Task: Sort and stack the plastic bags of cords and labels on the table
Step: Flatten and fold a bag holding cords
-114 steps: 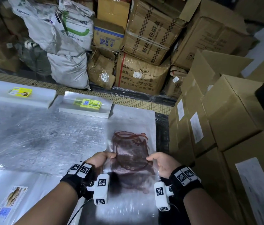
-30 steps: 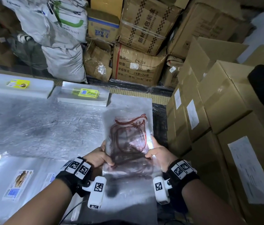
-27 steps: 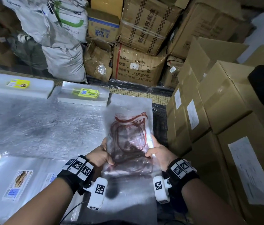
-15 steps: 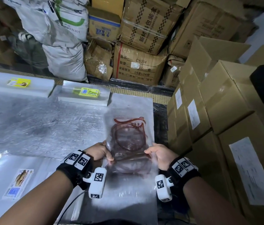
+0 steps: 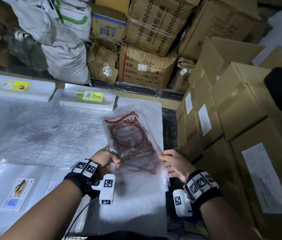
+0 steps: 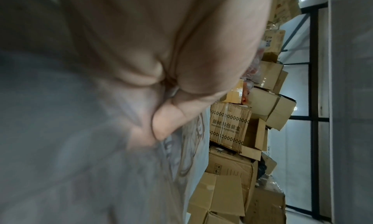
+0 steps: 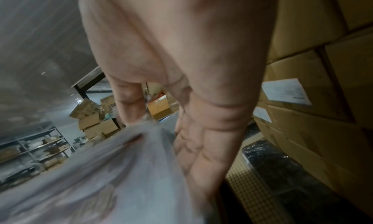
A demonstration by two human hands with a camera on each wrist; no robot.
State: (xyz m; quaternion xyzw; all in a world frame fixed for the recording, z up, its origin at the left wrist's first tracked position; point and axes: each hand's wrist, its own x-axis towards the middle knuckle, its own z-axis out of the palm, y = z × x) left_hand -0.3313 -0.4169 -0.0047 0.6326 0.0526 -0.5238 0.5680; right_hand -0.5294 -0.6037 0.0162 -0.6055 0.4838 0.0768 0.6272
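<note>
Lower middle of the head view, left hand [image 5: 106, 157] and right hand [image 5: 175, 164] each pinch a side edge of the clear plastic bag with dark red print [image 5: 131, 141], probably squaring it over the clear-bag pile [image 5: 136, 205] underneath.

On the table [image 5: 32, 129], two bag stacks [image 5: 86, 101] lie along the far edge, a labelled bag [image 5: 15, 193] near left, the cord bag [image 5: 133, 144] near right, with cartons [image 5: 237, 104] stacked right and sacks [image 5: 64, 61] behind.

Black wristbands [image 5: 83, 181] carry square-coded tags and white camera blocks [image 5: 107, 191].
</note>
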